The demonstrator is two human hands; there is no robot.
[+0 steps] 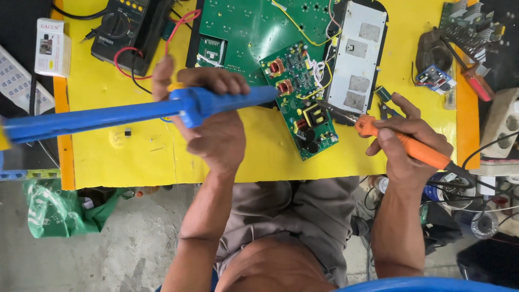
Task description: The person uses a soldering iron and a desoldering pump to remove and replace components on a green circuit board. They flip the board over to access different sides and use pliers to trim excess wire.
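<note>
Okay, your right hand (403,141) grips the soldering iron (397,139), left hand (208,121) clutches the desoldering pump (135,111); I'd keep its nozzle at 9 o'clock of the small green board (300,100).

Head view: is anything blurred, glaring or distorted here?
Head view: lighting is even and bright, shadows soft. The long blue plastic desoldering pump in the left hand looks smeared toward the left edge. The small green circuit board and the orange-handled soldering iron in the right hand are sharp. No strong glare.
</note>
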